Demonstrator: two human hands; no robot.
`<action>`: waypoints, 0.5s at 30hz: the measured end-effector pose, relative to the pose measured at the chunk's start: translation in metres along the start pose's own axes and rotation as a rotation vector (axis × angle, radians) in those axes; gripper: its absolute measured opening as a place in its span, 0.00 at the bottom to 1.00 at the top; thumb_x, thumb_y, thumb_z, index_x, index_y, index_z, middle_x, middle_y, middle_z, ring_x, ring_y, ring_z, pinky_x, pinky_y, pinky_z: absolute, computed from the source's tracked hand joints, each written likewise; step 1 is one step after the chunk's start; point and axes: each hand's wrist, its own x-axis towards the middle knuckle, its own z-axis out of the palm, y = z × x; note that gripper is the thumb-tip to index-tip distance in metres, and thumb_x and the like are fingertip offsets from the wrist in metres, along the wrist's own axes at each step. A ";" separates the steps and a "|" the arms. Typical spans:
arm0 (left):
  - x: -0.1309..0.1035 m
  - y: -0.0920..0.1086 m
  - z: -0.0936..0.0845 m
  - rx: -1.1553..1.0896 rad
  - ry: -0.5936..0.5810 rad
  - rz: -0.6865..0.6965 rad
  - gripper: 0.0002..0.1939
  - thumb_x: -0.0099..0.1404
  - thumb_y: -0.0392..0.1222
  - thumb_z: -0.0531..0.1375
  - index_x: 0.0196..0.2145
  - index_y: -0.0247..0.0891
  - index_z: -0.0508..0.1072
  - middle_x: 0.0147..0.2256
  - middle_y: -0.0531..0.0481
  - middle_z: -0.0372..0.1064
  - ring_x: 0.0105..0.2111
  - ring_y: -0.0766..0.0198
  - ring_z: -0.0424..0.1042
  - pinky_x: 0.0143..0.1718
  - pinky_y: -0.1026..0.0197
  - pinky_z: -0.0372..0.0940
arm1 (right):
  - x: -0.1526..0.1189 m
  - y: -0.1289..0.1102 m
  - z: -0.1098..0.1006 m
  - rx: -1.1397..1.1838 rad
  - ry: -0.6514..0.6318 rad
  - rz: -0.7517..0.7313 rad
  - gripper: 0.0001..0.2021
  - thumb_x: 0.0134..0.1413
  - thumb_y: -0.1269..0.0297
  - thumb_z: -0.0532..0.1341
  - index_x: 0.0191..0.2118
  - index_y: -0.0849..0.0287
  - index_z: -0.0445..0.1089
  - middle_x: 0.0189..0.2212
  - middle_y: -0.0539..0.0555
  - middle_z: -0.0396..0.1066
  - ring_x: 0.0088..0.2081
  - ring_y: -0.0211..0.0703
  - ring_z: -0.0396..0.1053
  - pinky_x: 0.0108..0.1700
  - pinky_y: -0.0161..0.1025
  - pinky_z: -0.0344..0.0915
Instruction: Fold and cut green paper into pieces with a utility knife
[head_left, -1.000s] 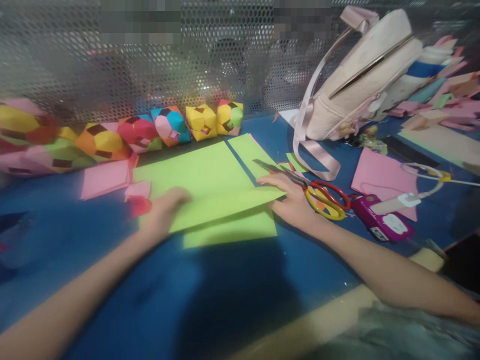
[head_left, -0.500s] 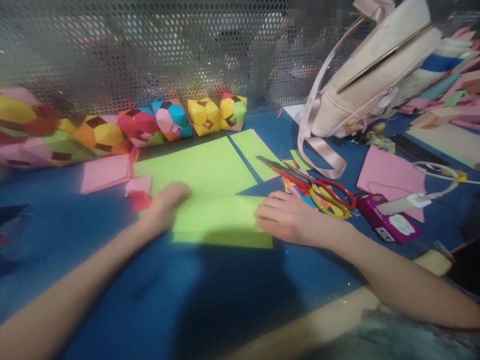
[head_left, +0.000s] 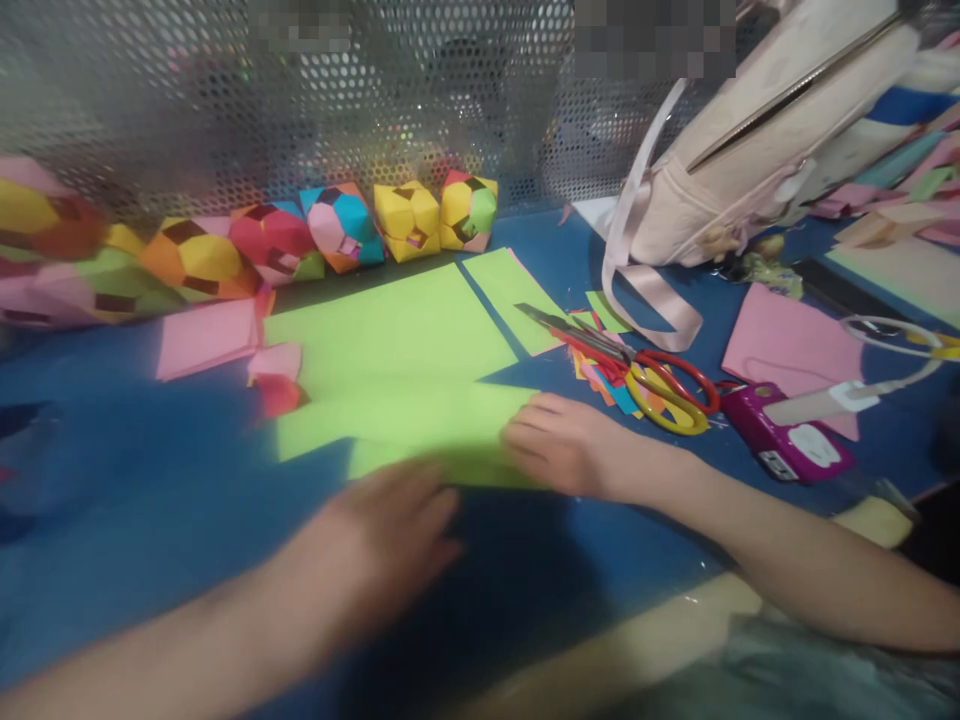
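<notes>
A light green sheet of paper (head_left: 442, 425) lies across the blue table in front of me, with a fold along its near side. My right hand (head_left: 566, 448) has its fingers curled over the sheet's right edge and holds it. At the near left edge is my left hand (head_left: 382, 545), smeared by motion; whether it touches the paper I cannot tell. Behind lies a larger green sheet (head_left: 375, 325), partly under the front one. A narrower green strip (head_left: 514, 300) sits to its right.
Scissors (head_left: 660, 385) rest on colourful paper scraps right of my right hand. Beyond them are a purple box (head_left: 787, 435) with a cable, pink paper (head_left: 787, 345) and a pale bag (head_left: 720, 190). Folded paper balls (head_left: 409, 220) line the mesh panel (head_left: 337, 110). Pink papers (head_left: 206, 335) lie left.
My left hand has moved from the sheet's upper left corner down and right to its near edge. My right hand stays at the right edge. The view has shifted slightly.
</notes>
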 end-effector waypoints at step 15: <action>0.002 0.028 0.057 0.259 -0.064 0.051 0.30 0.66 0.60 0.55 0.53 0.29 0.70 0.51 0.27 0.70 0.52 0.39 0.70 0.51 0.41 0.65 | -0.003 -0.004 -0.022 -0.010 0.038 0.160 0.18 0.65 0.76 0.50 0.25 0.60 0.67 0.24 0.52 0.65 0.28 0.41 0.58 0.33 0.39 0.53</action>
